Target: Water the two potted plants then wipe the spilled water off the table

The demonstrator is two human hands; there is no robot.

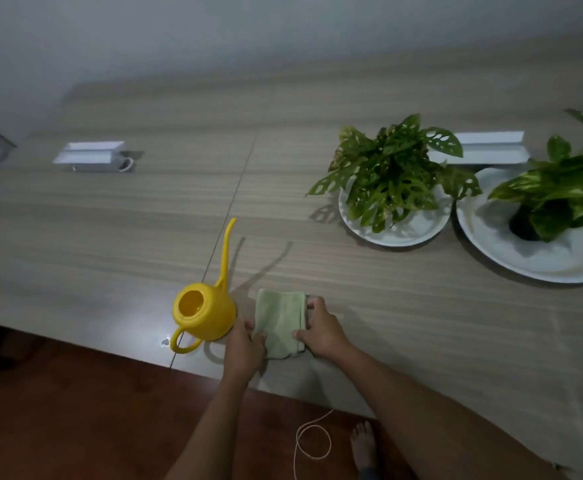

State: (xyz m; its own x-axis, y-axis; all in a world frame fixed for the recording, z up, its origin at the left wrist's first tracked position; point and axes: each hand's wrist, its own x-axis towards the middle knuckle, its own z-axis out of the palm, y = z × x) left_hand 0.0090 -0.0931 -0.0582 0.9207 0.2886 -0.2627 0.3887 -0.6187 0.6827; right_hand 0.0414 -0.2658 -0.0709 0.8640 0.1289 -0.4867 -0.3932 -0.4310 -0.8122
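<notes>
A folded light green cloth [279,317] lies flat on the wooden table [110,237] near its front edge. My left hand [243,346] pinches the cloth's near left corner. My right hand [321,329] grips its right edge, fingers curled over it. A yellow watering can [203,313] with a long thin spout stands upright just left of the cloth, close to my left hand. Two potted plants stand on white plates at the right: a holey-leaved one [392,171] and a variegated one [560,195] partly cut off by the frame.
White boxes sit at the back left [92,155] and behind the plants [484,147]. The table's front edge runs diagonally below my hands. A white cord [312,441] and a bare foot [364,445] are on the red-brown floor.
</notes>
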